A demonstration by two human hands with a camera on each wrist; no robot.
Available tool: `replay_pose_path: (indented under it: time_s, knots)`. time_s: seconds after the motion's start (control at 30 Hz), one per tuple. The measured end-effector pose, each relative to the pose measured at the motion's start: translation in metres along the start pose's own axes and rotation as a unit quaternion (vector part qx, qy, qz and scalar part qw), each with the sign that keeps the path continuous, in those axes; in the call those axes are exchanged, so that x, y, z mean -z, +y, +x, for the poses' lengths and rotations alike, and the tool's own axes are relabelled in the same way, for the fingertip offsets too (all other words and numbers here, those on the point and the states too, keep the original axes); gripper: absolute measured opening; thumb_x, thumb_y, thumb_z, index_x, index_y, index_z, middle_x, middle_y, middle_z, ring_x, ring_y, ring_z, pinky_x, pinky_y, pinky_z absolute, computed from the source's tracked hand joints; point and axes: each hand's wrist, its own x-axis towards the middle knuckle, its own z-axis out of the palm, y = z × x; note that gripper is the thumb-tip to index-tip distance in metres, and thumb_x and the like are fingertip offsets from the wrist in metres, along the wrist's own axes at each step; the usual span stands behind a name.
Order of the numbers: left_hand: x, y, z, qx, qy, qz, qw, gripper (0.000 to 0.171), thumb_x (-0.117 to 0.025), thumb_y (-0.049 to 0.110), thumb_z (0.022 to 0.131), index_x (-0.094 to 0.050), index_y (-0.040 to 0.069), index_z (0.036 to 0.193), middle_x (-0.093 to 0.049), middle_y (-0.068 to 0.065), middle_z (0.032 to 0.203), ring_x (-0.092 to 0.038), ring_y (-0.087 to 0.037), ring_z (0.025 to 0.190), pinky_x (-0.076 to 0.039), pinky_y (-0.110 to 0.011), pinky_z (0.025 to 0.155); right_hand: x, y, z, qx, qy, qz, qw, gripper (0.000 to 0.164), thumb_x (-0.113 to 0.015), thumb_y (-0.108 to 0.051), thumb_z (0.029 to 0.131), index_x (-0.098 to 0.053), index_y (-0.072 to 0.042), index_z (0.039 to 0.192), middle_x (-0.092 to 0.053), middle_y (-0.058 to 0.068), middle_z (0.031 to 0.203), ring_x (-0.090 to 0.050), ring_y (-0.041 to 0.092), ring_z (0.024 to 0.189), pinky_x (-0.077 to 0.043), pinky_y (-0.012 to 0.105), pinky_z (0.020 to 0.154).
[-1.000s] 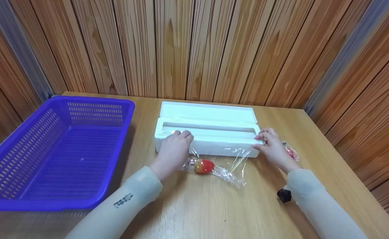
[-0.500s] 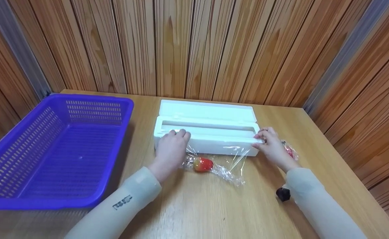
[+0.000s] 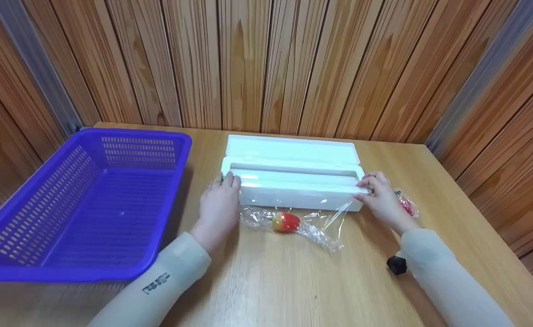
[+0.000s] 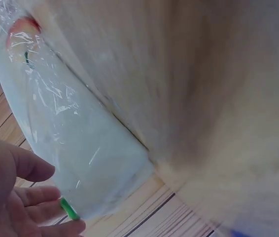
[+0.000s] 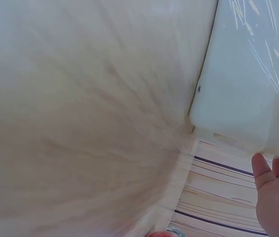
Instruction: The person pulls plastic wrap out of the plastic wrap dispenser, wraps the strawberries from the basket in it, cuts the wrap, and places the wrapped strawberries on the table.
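A white cling film dispenser (image 3: 298, 197) stands lengthwise on the table with its lid (image 3: 292, 150) tipped back. Clear film hangs down its front to a red and yellow fruit (image 3: 286, 221) lying wrapped on the table. My left hand (image 3: 220, 204) is at the dispenser's left end. In the left wrist view its fingers touch a small green slider (image 4: 70, 209), with the thumb apart from them. At the other end, my right hand (image 3: 381, 200) pinches the dispenser's front corner between thumb and fingers, in the right wrist view around the end of the white body (image 5: 243, 84).
A large purple basket (image 3: 182, 154) occupies the left side. Beyond my right hand lies another red fruit (image 3: 407, 205) in clear wrap. A small black object (image 3: 397, 265) is beside the right sleeve. Wood-plank walls (image 3: 243, 68) rise behind the table.
My left hand has slid left along the dispenser's front edge to its left end, uncovering the fruit's film on that side. My right hand keeps its grip at the right end.
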Motion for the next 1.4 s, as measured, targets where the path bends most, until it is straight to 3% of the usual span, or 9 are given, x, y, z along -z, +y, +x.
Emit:
replay_pose_path:
  time_s: [0.23,0.33,0.43,0.53,0.67,0.8,1.07,1.3,1.4]
  knots:
    - [0.006,0.012,0.004,0.007,-0.037,0.018,0.9991,0.050,-0.053,0.022,0.083,-0.040,0.007,0.128,-0.043,-0.013,0.133,-0.038,-0.033,0.124,-0.032,-0.045,0.102,0.001,-0.002,0.000,-0.017,-0.019,-0.001,1.000,0.028,-0.061,-0.024,0.081,-0.052,-0.004,0.098,-0.034,0.010,0.122,-0.028,0.028,0.114,-0.028,0.038,0.091]
    - [0.010,0.021,0.006,-0.018,-0.030,0.007,0.9994,0.050,-0.054,0.023,0.083,-0.040,0.009,0.129,-0.040,-0.011,0.136,-0.035,-0.031,0.126,-0.032,-0.045,0.102,0.002,-0.003,0.000,-0.020,-0.019,0.000,1.000,0.028,-0.061,-0.025,0.081,-0.052,-0.004,0.099,-0.033,0.010,0.123,-0.027,0.028,0.115,-0.028,0.039,0.092]
    - [0.014,0.033,0.006,-0.091,-0.025,-0.033,0.9949,0.047,-0.059,0.021,0.081,-0.045,0.012,0.125,-0.043,-0.007,0.133,-0.039,-0.027,0.123,-0.039,-0.042,0.097,0.004,-0.004,0.000,-0.023,-0.019,0.000,1.000,0.030,-0.060,-0.027,0.081,-0.052,-0.004,0.099,-0.033,0.010,0.124,-0.026,0.029,0.116,-0.027,0.039,0.092]
    - [0.014,0.047,0.003,-0.190,-0.051,-0.069,0.9780,0.045,-0.065,0.017,0.076,-0.050,0.016,0.119,-0.050,-0.001,0.122,-0.047,-0.019,0.113,-0.046,-0.035,0.090,0.004,-0.003,0.000,-0.028,-0.021,-0.002,0.999,0.033,-0.060,-0.030,0.081,-0.051,-0.005,0.100,-0.032,0.010,0.125,-0.027,0.029,0.117,-0.028,0.041,0.093]
    - [0.009,0.063,0.001,-0.260,-0.095,-0.047,0.9597,0.040,-0.064,0.010,0.077,-0.055,0.018,0.115,-0.052,0.002,0.109,-0.050,-0.014,0.099,-0.049,-0.030,0.083,0.005,-0.004,-0.001,-0.033,-0.024,0.000,0.999,0.035,-0.059,-0.033,0.080,-0.051,-0.006,0.101,-0.031,0.010,0.126,-0.026,0.029,0.119,-0.029,0.043,0.095]
    - [0.000,0.070,0.002,-0.257,-0.115,-0.026,0.9591,0.029,-0.058,0.008,0.081,-0.059,0.016,0.109,-0.052,0.002,0.100,-0.050,-0.013,0.089,-0.050,-0.029,0.079,0.004,-0.004,0.000,-0.031,-0.025,0.000,0.999,0.036,-0.059,-0.034,0.080,-0.051,-0.006,0.101,-0.032,0.009,0.124,-0.027,0.028,0.117,-0.029,0.041,0.094]
    - [-0.006,0.071,0.006,-0.247,-0.136,-0.028,0.9589,0.028,-0.055,0.007,0.082,-0.059,0.011,0.110,-0.054,-0.002,0.114,-0.052,-0.019,0.102,-0.048,-0.032,0.086,0.005,-0.004,0.003,-0.010,-0.017,-0.001,1.000,0.034,-0.060,-0.033,0.080,-0.052,-0.007,0.100,-0.033,0.007,0.122,-0.030,0.026,0.114,-0.032,0.036,0.090]
    - [-0.009,0.073,0.006,-0.227,-0.159,-0.048,0.9597,0.029,-0.052,0.009,0.085,-0.057,0.011,0.113,-0.053,-0.003,0.119,-0.051,-0.020,0.107,-0.046,-0.033,0.089,0.015,-0.006,-0.001,-0.034,-0.056,0.045,0.997,0.057,-0.061,-0.038,0.078,-0.039,-0.012,0.124,-0.034,0.009,0.126,-0.035,0.027,0.116,-0.034,0.043,0.098]
    - [-0.009,0.073,0.006,-0.228,-0.159,-0.048,0.9593,0.028,-0.050,0.010,0.086,-0.056,0.010,0.113,-0.053,-0.004,0.118,-0.052,-0.020,0.106,-0.046,-0.033,0.089,0.021,-0.015,-0.006,-0.016,-0.031,0.056,0.998,0.058,-0.059,-0.032,0.081,-0.034,-0.009,0.128,-0.037,0.012,0.124,-0.036,0.025,0.115,-0.035,0.039,0.096]
